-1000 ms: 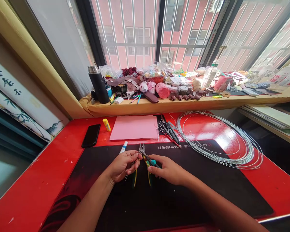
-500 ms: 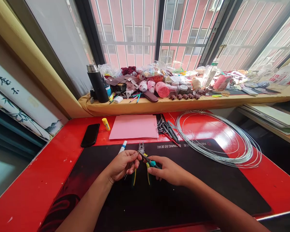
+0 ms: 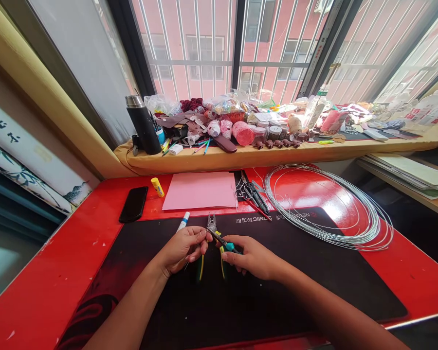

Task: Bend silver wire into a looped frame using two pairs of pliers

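Note:
My left hand [image 3: 182, 249] is closed, pinching a thin metal wire [image 3: 186, 265] whose end pokes out below the fingers. Teal-handled needle-nose pliers [image 3: 229, 246] are gripped in my right hand [image 3: 254, 256]; their narrow jaws point up and left and meet the wire at my left fingertips. Whether the jaws are clamped on it is too small to tell. Beneath both hands, a second pair of pliers [image 3: 212, 223] with yellow and green handles lies on the black mat [image 3: 277, 306]. A white marker with a blue band [image 3: 183, 221] lies just behind my left hand.
A large coil of silvery wire [image 3: 372, 226] lies at the right. Pink paper [image 3: 200, 191], a glue stick [image 3: 157, 187], a black phone [image 3: 134, 204], scissors [image 3: 244, 190] and a utility knife [image 3: 258, 199] lie farther back on the red table [image 3: 29, 277]. A cluttered windowsill [image 3: 190, 160] stands behind.
The view has shifted slightly. Both hands keep nearly the same pose, with the plier tips still at the left fingertips; less wire shows below my left hand.

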Available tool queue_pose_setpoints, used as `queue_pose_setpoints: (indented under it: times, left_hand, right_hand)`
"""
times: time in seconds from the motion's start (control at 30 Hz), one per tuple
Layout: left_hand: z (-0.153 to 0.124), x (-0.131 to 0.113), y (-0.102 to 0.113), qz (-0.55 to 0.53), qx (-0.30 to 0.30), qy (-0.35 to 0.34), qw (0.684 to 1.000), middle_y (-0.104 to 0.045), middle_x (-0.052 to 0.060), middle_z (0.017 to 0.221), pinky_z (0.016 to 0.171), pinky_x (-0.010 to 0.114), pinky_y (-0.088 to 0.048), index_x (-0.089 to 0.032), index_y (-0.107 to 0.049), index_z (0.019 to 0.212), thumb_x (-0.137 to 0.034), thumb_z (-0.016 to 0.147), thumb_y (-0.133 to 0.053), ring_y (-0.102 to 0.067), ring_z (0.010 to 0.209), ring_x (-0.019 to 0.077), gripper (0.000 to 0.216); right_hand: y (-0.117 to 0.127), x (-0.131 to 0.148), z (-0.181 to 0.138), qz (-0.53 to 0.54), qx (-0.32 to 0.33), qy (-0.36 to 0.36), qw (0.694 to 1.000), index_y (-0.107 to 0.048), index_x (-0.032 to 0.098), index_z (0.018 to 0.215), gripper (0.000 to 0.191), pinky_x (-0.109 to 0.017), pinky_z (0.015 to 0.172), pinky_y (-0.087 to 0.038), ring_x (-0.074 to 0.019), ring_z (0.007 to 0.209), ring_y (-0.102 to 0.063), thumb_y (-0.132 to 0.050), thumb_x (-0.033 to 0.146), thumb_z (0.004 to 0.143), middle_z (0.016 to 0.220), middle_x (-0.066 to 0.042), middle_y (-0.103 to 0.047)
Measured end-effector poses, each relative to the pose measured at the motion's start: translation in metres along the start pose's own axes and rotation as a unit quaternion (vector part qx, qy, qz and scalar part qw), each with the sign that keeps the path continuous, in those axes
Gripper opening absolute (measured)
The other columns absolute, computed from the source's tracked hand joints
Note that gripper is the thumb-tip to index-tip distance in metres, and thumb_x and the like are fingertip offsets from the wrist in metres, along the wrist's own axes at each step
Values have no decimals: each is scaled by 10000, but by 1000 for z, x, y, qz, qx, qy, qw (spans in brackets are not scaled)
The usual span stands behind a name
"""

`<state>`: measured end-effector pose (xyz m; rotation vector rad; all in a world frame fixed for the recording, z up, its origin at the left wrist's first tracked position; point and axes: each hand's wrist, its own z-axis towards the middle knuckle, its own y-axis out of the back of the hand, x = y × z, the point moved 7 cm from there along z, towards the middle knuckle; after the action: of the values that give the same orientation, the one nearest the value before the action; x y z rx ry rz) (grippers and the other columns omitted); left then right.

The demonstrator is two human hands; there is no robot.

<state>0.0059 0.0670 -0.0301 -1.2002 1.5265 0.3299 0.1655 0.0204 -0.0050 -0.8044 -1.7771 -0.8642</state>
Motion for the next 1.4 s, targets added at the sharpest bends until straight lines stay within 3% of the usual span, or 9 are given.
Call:
queue_pose_setpoints:
  times: [0.23,0.43,0.6,0.8,0.97,1.2,1.4]
  left_hand:
    - [0,2,2,0,-9,9,1000,-597,-2,530,369,173,-97,-107,-705,815,-452,815,-773,-229,321,-7,352]
    - [-3,1,9,40,-39,25,998,-579,-14,515,362,178,-69,-114,-707,818,-463,792,-772,-231,317,1,356]
    - [-2,-4,7,75,-80,-15,994,-581,-19,511,365,184,-77,-121,-696,784,-489,781,-767,-261,306,1,375]
    - [-2,-9,-3,51,-63,-44,996,-595,-16,516,374,192,-95,-116,-708,804,-517,774,-779,-261,314,2,408]
    - [-3,-12,-3,49,-59,-61,995,-641,4,569,381,194,-101,-116,-709,817,-524,767,-795,-293,321,0,420]
    - [0,-10,-5,109,-75,-64,989,-656,12,599,378,190,-121,-116,-724,856,-530,770,-770,-331,331,9,426]
    - [-2,-11,-3,129,-95,-52,986,-622,-12,563,368,195,-114,-122,-716,845,-526,753,-748,-295,317,11,415]
  right_hand:
    - [4,7,-1,-93,-50,30,994,-713,201,1172,317,-258,617,-436,-153,661,-529,-608,400,948,807,-5,-644]
    - [3,17,-1,-164,-78,59,982,-719,231,1256,361,-300,757,-470,-227,833,-629,-596,343,936,993,-45,-751]
    - [4,16,1,-152,-87,66,982,-719,225,1260,362,-319,814,-484,-247,888,-647,-605,334,933,1034,-58,-754]
    - [1,1,3,-44,-38,32,998,-651,240,1322,399,-261,611,-478,-147,661,-569,-608,401,960,929,-22,-673]
    - [-3,3,4,35,3,34,999,-612,237,1361,475,-252,594,-499,-134,693,-579,-648,460,944,1037,-43,-638]
    - [-2,-3,6,39,-5,12,999,-629,208,1310,419,-229,517,-453,-119,597,-499,-616,422,951,764,25,-508]
    - [-1,-1,7,3,-24,21,999,-656,215,1254,335,-214,507,-399,-113,595,-456,-580,346,955,771,26,-500]
